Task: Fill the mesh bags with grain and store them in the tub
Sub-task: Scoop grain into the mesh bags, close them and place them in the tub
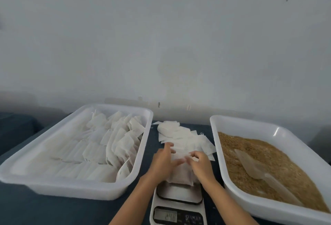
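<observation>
At the near middle of the tabletop, a filled mesh bag (180, 175) rests on the scale (179, 205). Both hands work its upper end: the left hand (163, 160) lies with fingers extended over it, the right hand (199, 162) curls its fingers at the mouth, seemingly pinching it. Empty bags (180, 135) lie behind; the storage tub (141, 160) stands left, the grain tub (222, 176) right. The bag looks soft, light and shifting; hold it at the closed mouth.
</observation>
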A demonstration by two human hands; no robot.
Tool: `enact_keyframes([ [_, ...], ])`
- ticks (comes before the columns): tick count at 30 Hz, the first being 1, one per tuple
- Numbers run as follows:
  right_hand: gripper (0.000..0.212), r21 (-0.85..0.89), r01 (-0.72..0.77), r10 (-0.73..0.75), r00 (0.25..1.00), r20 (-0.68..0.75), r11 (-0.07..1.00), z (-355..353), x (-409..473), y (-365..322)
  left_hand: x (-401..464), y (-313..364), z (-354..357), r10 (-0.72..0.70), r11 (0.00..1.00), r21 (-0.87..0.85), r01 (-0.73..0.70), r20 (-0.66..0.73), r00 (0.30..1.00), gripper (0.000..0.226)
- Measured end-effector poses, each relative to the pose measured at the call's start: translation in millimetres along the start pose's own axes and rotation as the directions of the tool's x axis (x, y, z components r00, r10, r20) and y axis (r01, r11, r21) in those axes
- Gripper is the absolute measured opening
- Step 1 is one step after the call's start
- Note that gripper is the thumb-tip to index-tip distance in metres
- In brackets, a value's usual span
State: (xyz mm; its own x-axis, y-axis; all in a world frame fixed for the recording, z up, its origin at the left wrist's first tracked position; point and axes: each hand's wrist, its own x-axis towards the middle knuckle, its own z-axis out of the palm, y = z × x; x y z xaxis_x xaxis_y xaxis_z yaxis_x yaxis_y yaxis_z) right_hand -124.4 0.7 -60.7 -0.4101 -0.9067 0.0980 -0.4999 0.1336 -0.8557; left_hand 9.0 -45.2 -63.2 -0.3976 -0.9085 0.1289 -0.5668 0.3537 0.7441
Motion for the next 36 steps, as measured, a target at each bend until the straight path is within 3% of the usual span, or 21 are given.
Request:
enact_keyframes([
  [3,0.008,0.065,0.158,-0.157,0.987,-0.023,0.985,-1.6,-4.1,-20.3,0.1,15.2,-4.7,0.026,0.975,0.222,-0.004,-0.095,0.995,0.070],
  [9,0.011,0.118,0.397,-0.386,0.917,-0.103,0.910,0.9,-1.3,-79.1,-4.7,38.2,-55.5,0.174,0.914,0.405,-0.019,-0.349,0.921,0.022],
  [14,0.007,0.192,0.456,-0.460,0.887,-0.024,0.869,41.4,6.2,-135.3,-15.9,27.9,-132.1,0.134,0.953,0.302,0.016,-0.467,0.874,0.016],
  [18,0.035,0.267,0.398,-0.446,0.882,0.152,0.878,88.2,-1.5,-161.8,-31.2,-14.7,-196.7,-0.085,0.978,0.119,0.171,-0.521,0.849,0.022],
  [21,0.038,0.246,0.391,-0.455,0.829,0.324,0.887,121.2,-13.0,-166.5,-40.5,-55.8,-233.8,-0.226,0.952,0.050,0.301,-0.548,0.805,0.013],
  [23,0.037,0.196,0.390,-0.436,0.791,0.428,0.900,138.7,-20.5,-163.8,-46.9,-82.5,-252.8,-0.327,0.917,0.018,0.397,-0.536,0.779,0.027],
  [26,0.035,0.124,0.408,-0.406,0.736,0.541,0.905,153.2,-26.8,-157.0,-57.8,-111.0,-273.0,-0.378,0.859,0.114,0.500,-0.517,0.768,0.013],
  [29,0.032,0.087,0.464,-0.420,0.688,0.592,0.882,159.7,-29.8,-157.6,-69.9,-124.5,-284.1,-0.411,0.780,0.246,0.576,-0.494,0.767,0.013],
  [36,0.031,0.023,0.499,-0.360,0.590,0.722,0.866,174.7,-40.5,-158.0,-93.3,-126.6,-289.0,-0.429,0.467,0.650,0.599,-0.426,0.797,0.018],
])
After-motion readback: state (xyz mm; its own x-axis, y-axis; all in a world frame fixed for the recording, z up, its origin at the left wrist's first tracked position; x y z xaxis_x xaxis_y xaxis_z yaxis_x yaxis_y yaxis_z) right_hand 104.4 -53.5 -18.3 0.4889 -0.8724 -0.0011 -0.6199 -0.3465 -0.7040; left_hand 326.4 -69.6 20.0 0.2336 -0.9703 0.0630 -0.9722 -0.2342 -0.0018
